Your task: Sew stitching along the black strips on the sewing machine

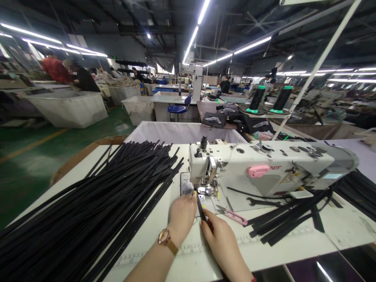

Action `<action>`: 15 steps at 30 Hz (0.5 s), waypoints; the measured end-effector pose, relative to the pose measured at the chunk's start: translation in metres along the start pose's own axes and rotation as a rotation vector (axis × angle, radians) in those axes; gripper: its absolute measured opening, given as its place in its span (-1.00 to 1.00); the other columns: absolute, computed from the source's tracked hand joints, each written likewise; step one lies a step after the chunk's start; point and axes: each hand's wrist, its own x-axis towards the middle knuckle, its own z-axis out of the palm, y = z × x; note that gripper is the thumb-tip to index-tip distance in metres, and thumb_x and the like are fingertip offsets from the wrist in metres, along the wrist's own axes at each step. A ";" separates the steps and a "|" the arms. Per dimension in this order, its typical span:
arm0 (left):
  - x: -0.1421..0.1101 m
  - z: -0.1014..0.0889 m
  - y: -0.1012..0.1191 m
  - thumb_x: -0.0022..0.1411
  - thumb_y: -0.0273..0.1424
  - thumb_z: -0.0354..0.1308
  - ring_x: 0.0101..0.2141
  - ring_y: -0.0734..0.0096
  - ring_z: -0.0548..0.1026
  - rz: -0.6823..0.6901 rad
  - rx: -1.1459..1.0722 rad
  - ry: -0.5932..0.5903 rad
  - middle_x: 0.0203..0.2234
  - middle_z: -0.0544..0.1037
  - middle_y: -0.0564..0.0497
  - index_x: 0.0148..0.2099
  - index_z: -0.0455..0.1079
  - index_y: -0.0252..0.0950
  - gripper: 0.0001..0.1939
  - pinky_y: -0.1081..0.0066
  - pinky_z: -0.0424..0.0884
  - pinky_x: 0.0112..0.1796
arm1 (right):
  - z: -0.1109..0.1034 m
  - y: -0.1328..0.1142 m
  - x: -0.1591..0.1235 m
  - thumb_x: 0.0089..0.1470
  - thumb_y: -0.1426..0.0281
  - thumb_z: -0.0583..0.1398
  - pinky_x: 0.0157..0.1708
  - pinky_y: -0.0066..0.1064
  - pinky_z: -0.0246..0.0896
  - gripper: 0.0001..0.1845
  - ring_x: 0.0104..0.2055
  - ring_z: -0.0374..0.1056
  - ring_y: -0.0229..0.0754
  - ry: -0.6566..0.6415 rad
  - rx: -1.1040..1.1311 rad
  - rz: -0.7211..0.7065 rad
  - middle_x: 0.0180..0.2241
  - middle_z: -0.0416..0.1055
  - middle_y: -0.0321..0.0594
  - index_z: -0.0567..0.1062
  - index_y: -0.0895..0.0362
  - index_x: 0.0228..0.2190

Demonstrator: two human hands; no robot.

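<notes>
Head view. White industrial sewing machine on a pale worktable with a printed ruler scale. Narrow black fabric strip lies in front of the metal presser foot, its near end at the right hand. Right hand grasps that strip between thumb and fingers. Left hand, gold-coloured watch at its wrist, has its fingertips together just beside the presser foot, at the strip's far end; cannot tell whether they pinch it or only press.

Left of the machine: large heap of long black strips, spread across the table to its near edge. Right of the hands: pink-handled metal thread snips, open; dark metal wrench beyond them; smaller bundle of flat black strips. Pink plastic piece on the machine's front. Two black thread cones with green bases stand behind.
</notes>
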 end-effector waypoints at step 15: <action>0.002 -0.014 -0.030 0.34 -0.46 0.03 -0.30 0.26 0.51 -0.164 -0.225 -0.022 -0.37 0.56 -0.05 -0.25 0.46 -0.30 -0.83 0.35 0.35 -0.30 | -0.051 0.123 0.013 0.21 0.43 -0.04 -0.18 -0.15 0.39 -0.69 -0.18 0.44 0.01 0.242 -0.568 -0.416 -0.20 0.50 -0.04 0.46 0.12 -0.17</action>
